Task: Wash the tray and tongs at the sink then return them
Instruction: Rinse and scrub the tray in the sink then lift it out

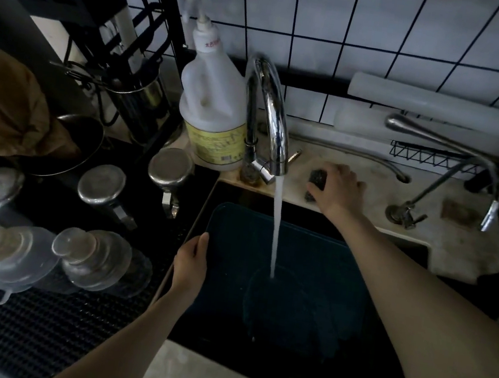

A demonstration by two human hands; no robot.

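- Head view: dark tray lying in sink, under stream from tap. Tongs not visible.
- Left hand curled over tray's left rim, gripping.
- Right hand at worktop's back edge behind sink, fingers closed around dark scrubber.
- Risk: stream rebounding off flat tray, splashing jars left of sink.
- Risk: wet rim slipping from one-handed hold, tray dropping.
- Dim lighting; residue likely missed.

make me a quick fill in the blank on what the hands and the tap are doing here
1. The left hand grips the edge of the ____.
2. Water from the tap is ____.
3. The right hand grips a dark scrubber on the ledge behind the ____.

Missing words: tray; running; sink
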